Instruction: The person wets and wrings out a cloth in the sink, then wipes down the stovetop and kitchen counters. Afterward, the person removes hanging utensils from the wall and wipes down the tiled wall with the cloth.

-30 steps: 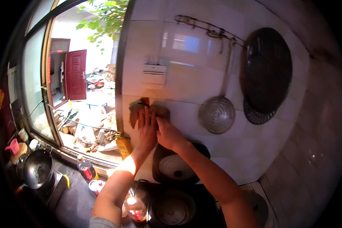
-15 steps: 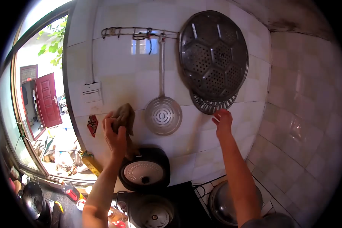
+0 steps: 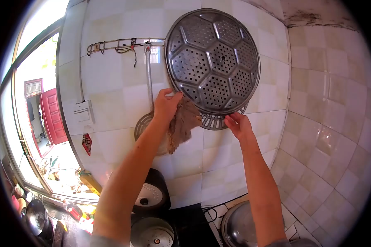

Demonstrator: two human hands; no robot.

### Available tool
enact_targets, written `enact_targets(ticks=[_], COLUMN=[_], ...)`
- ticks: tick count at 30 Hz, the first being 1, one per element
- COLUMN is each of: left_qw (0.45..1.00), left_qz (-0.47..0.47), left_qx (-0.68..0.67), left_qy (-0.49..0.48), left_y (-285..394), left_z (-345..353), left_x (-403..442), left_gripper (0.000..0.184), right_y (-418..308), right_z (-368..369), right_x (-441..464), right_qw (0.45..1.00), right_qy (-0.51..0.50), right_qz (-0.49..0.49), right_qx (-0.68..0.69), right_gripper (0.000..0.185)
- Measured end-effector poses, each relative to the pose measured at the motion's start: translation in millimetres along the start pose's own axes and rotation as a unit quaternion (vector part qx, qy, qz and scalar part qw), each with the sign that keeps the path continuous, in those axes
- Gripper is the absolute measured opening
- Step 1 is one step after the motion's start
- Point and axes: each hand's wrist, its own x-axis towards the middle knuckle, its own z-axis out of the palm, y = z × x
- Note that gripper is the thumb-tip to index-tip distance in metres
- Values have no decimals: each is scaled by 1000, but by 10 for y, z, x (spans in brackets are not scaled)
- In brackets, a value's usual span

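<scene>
A round metal steamer plate [image 3: 223,59] with hexagon panels of holes hangs on the wall, and a smaller slotted rack [image 3: 213,122] peeks out below it. My left hand [image 3: 166,108] is closed on a brown cloth [image 3: 184,125], which droops beside the plate's lower left edge. At the bottom rim, my right hand [image 3: 238,124] pinches the steamer plate between thumb and fingers. Partly behind my left hand and the cloth hangs a slotted skimmer [image 3: 143,125] with a long handle.
A wire hook rail [image 3: 111,44] runs along the tiled wall. Below are a dark rice cooker [image 3: 156,191], an open pot [image 3: 152,234] and a lidded metal pot [image 3: 239,224]. The window [image 3: 41,119] is at left, with a wok [image 3: 36,216] and bottles [image 3: 72,209] beneath.
My left hand has carried the cloth up and right, from beside the skimmer to the steamer plate's edge. My right hand has shifted up onto the plate's rim. The view has turned right.
</scene>
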Motion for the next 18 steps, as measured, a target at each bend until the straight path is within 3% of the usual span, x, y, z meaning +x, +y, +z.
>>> enact_targets(ticks=[1,4,5,7,10,14,18], left_qw=[1000,996,994,994,993,985,997], left_qz=[-13,-29,-41,-30,-8,3,26], left_qx=[-3,-29,-31,-49,-76,-153,-56], left_qy=[-9,-82,-99,-89,-86,-79,-41], left_y=[43,-41,-13,-15,-73,53,-60], left_z=[12,37,47,85,140,238,275], left_x=[58,245,234,234,284,195,224], left_gripper=[36,20,17,12,8,10,14], right_y=[-27,-46,-47,-79,-81,-65,-141], right_z=[6,-122,-147,-52,-165,-210,-291], right_x=[-22,65,91,25,210,306,167], right_qw=[1000,997,999,998,998,998,995], right_qy=[19,-67,-43,4,-42,-48,-51], right_qz=[4,-24,-34,-54,-39,-45,-90], right_qx=[-1,-1,3,11,14,8,15], right_gripper=[23,17,18,18,36,30,22])
